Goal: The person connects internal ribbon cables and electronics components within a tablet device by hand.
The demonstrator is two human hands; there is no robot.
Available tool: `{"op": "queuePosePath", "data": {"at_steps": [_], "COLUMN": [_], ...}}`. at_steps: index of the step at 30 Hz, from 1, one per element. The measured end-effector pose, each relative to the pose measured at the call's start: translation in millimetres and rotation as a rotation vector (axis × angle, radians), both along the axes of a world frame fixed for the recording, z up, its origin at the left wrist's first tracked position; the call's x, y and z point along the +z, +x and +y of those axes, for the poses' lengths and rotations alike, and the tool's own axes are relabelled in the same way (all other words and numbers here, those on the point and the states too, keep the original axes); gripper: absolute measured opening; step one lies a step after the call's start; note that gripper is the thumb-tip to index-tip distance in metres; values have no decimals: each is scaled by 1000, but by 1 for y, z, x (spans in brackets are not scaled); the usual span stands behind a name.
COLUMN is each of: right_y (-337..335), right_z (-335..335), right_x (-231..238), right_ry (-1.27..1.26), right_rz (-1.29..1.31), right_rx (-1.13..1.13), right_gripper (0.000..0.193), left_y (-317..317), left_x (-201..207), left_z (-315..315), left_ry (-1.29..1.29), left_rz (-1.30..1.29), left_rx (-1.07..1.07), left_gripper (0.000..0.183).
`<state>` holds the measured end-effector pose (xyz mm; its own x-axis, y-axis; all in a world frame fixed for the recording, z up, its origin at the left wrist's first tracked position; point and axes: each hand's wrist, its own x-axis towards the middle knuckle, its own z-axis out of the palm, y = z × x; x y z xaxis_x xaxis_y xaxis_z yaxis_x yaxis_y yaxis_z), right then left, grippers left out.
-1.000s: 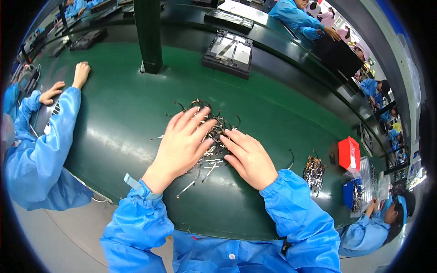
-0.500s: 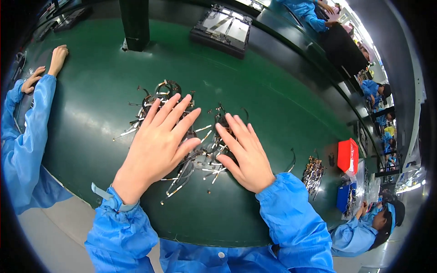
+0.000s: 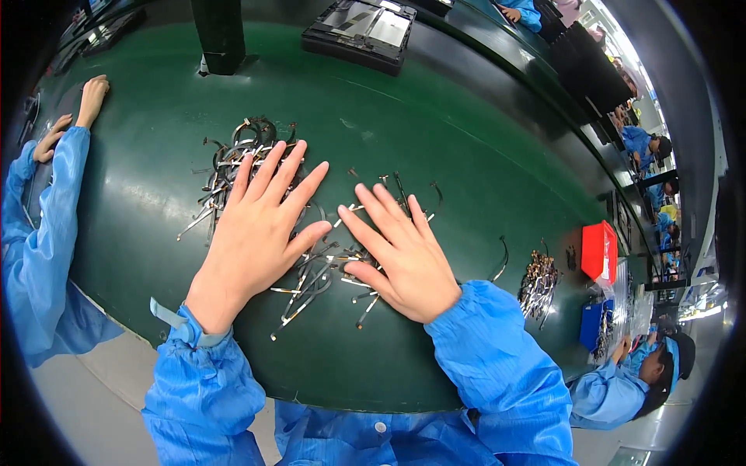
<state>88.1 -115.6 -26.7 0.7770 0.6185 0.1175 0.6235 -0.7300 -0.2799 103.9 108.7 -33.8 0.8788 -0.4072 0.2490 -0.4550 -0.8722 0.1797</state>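
Thin black-and-white flex cables with small connectors lie on a green tabletop. The larger pile of flex cables is at the left, partly covered by my left hand, which lies palm down with fingers spread. My right hand is also palm down and spread, over a looser scatter of cables. Between my hands, more loose cables reach toward me. A few cable ends stick out past my right fingertips. What lies under both palms is hidden.
At the right are a cable bundle, a single curved cable, a red bin and a blue bin. A black tray and a dark post stand at the back. Co-workers' arms rest at the left.
My view has shifted a little. Both hands have slid slightly left, and the left pile has shifted left with them. The cables under my right hand look more spread out.
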Motion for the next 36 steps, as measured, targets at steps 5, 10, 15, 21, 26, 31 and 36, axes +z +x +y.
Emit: {"op": "queuePosePath", "data": {"at_steps": [5,10,15,21,26,31,36], "right_y": [3,-5,-7,-11,-12,-16,-16], "right_z": [-25,-34,-34,-41,-37,-39,-37], "right_x": [-1,3,2,3,-3,-17,-22], "right_ry": [-62,-91,-36,33,261,375,440], "right_rz": [53,74,54,-67,-130,-119,-134], "right_rx": [-20,-46,-40,-27,11,56,63], "right_gripper": [61,61,61,55,38,27,21], "left_y": [5,6,-9,-89,-108,-97,-87], "left_x": [-4,0,19,26,11,8,8], "left_z": [11,19,16,-14,-33,-52,-59], "left_ry": [0,-39,-46,-202,-178,-207,-186], "left_rz": [29,61,-22,-110,-87,-56,-70], "left_rx": [-3,-27,-36,198,271,172,107], "left_gripper": [59,61,60,24,37,32,32]}}
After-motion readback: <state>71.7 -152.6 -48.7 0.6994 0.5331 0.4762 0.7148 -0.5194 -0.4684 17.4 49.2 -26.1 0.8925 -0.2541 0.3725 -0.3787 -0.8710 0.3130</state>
